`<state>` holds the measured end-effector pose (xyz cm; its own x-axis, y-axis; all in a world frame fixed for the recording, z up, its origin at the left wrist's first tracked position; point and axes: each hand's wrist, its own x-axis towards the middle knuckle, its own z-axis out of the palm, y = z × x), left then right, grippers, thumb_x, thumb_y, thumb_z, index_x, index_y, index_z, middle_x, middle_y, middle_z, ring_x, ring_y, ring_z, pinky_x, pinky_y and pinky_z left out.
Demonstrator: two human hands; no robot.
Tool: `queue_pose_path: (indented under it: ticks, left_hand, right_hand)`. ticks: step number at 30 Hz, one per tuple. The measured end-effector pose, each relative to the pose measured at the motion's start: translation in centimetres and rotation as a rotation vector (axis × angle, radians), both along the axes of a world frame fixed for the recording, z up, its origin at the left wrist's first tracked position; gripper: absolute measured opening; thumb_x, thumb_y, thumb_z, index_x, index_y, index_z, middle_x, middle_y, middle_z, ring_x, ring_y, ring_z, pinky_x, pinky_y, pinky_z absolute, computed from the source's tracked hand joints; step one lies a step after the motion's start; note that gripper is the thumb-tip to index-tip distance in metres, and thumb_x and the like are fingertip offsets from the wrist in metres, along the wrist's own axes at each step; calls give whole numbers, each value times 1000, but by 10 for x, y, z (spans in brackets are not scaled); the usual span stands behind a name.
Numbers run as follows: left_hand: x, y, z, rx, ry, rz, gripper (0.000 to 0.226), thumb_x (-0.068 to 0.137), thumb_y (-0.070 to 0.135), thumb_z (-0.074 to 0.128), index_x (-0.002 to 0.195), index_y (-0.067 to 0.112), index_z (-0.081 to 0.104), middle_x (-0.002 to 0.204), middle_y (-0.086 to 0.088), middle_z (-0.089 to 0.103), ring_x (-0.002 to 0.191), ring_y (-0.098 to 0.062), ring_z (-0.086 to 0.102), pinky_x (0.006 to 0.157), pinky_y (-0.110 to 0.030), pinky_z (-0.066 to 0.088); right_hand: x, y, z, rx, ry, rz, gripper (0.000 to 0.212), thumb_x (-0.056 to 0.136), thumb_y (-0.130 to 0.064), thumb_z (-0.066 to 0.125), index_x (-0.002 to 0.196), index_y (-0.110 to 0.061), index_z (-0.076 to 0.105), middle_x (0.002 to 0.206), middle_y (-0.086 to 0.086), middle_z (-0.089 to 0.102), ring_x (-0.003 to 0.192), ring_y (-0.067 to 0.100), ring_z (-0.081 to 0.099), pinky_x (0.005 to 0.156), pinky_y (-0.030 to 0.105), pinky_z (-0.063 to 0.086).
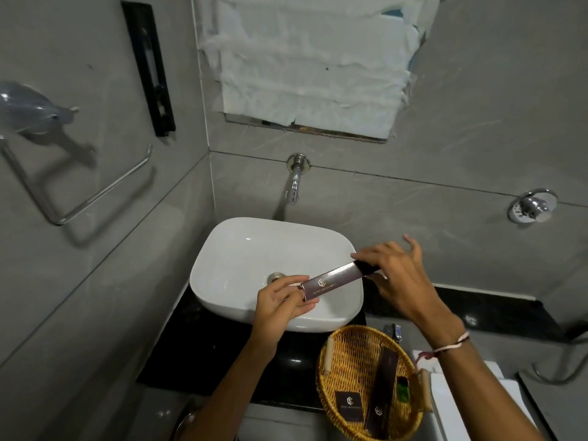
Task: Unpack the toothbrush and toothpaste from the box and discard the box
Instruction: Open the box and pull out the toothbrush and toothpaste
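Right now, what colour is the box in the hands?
Dark brown box with a pale printed logo; head view.

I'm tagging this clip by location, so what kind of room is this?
Most likely a hotel bathroom. A white basin sits on a dark counter under a wall tap, and a wicker basket holds logo-printed amenity boxes like the long box held in both hands.

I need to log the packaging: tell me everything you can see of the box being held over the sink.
The box is long, slim and dark brown, apparently glossy card, with a pale logo and lettering too blurred to read. It lies roughly level, tilted up to the right, above the white basin. The left hand pinches its near end; the right hand grips the far end.
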<state>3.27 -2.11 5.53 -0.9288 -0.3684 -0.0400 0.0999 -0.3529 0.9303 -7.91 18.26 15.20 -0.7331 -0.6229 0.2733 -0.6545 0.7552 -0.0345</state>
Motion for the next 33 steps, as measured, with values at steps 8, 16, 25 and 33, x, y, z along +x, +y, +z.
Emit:
queue_pose_path:
  ticks: [8,16,25,33]
  left_hand:
    - [3,-1,-1,795,44,-139,40,92,25,60,122,-1,67,129,-28,67,121,-43,65,90,-43,59]
    - [22,-3,-14,890,8,-127,29,91,18,73,113,-2,74,115,-25,74,107,-32,73,79,-36,63]
    - [78,-53,-42,553,4,170,21,93,-4,61,95,4,80,99,-13,82,91,-17,78,73,-19,62]
    - [184,-118,-84,320,-178,464,21,87,-9,67,92,6,81,92,-13,82,83,-20,79,68,-18,61]
  right_hand:
    - [33,-43,64,167,316,136,54,72,5,77,114,-28,76,115,-7,72,120,20,59,116,67,16]
    - [47,-51,80,150,456,183,53,65,8,74,109,-22,77,110,-1,73,114,25,63,112,66,17]
    - [28,-42,29,137,119,-57,42,73,5,69,100,-26,68,102,0,73,103,30,66,98,48,42]
    - [70,-61,-67,-297,-475,-221,48,76,-8,84,118,-18,64,109,8,75,96,29,73,84,48,62]
